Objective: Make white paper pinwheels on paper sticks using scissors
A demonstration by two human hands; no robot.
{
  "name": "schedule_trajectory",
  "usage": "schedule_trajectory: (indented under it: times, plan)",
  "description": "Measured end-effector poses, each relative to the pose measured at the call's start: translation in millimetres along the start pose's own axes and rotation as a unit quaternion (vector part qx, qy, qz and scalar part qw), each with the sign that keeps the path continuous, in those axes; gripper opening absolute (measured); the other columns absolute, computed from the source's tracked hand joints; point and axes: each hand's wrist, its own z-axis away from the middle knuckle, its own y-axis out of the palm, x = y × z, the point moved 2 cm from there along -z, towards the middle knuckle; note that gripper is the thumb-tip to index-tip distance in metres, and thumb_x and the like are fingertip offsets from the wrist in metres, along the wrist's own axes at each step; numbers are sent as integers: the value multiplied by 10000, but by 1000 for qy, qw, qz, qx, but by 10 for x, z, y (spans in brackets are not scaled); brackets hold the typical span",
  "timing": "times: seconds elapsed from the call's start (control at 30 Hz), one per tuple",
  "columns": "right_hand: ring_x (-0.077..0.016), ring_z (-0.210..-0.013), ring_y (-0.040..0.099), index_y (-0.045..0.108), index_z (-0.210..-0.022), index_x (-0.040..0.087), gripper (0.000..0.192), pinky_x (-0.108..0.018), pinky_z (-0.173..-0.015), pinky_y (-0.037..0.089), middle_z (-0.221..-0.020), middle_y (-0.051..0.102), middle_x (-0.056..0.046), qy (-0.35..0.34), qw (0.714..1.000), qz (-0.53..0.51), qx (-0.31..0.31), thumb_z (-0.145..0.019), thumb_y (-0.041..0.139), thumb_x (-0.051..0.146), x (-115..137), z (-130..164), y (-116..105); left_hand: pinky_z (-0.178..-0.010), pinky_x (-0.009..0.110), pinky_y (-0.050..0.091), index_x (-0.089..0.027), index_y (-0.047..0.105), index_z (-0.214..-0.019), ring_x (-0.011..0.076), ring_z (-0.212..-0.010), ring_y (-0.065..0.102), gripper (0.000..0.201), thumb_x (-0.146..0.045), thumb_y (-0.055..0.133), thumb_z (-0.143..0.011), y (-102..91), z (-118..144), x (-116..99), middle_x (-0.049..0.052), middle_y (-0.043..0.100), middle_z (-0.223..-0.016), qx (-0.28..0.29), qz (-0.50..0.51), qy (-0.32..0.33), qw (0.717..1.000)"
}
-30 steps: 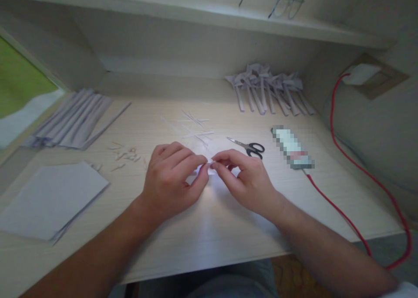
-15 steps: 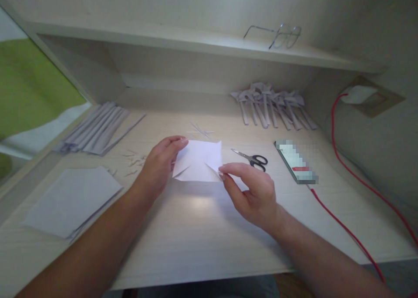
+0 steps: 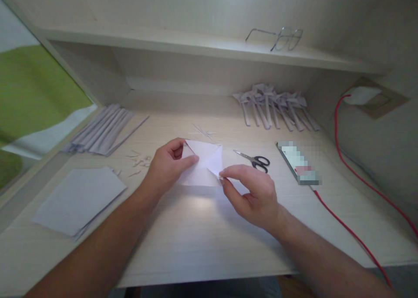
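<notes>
A square of white paper (image 3: 204, 174), slit inward from its corners, is held just above the desk between my two hands. My left hand (image 3: 170, 163) grips its left side, the thumb lying across the face towards the middle and the fingers behind. At the lower right corner, my right hand (image 3: 251, 191) pinches the tip between thumb and forefinger. Black-handled scissors (image 3: 253, 159) lie just beyond my right hand. Thin white sticks (image 3: 203, 131) rest behind the paper. Small pale twisted bits (image 3: 139, 160) lie beside my left wrist.
Rolled paper tubes (image 3: 101, 130) and a stack of white sheets (image 3: 80, 198) lie at the left. Finished paper pinwheels (image 3: 274, 102) are piled at the back right. A phone (image 3: 298, 165) with a red cable (image 3: 346, 228) lies right. Eyeglasses (image 3: 284, 38) sit on the shelf (image 3: 183, 43).
My left thumb has moved from the paper's upper edge inward over its face, and the upper left corner now lifts. My right hand keeps its pinch on the lower right corner.
</notes>
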Motion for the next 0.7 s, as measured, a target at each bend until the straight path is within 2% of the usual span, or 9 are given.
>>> schedule_trajectory:
  times: [0.2,0.4,0.47,0.57,0.7]
  plan:
    - [-205,-796,752,691,-971,196,126,-352,-753,580,-876,789,-55,-18,998,-13,59,-897,627,116,-16,-3,10,-531,251,419,-205,745,-1042,142,-576,588,378,-310,820,-686,-127,-62,-7,-19,672,-683,-15,-4,-36,999]
    - [-206,-777,748,703,-936,187,116,-349,-737,563,-850,787,-49,-18,993,-20,118,-900,611,125,27,-14,17,-709,306,509,-221,819,-884,204,-789,695,175,-296,804,-727,-164,-57,-23,46,791,-895,72,-126,18,989]
    - [-194,-777,742,712,-937,188,115,-333,-739,556,-863,789,-42,13,993,-38,111,-895,625,127,24,-10,17,-742,320,515,-226,815,-857,217,-821,705,117,-281,766,-767,-142,-26,-53,41,793,-885,84,-160,48,982]
    - [-164,-788,726,727,-942,190,138,-292,-750,548,-872,782,-21,97,988,-79,93,-868,655,98,-13,6,23,-814,321,511,-221,788,-814,209,-872,698,63,-243,729,-805,-104,35,-147,26,780,-880,92,-193,98,972]
    - [-135,-742,684,745,-926,193,163,-258,-706,529,-817,749,7,176,976,-107,75,-846,677,69,-52,15,34,-827,279,503,-212,760,-876,169,-881,684,94,-198,668,-884,-48,121,-270,11,764,-914,154,-214,156,952]
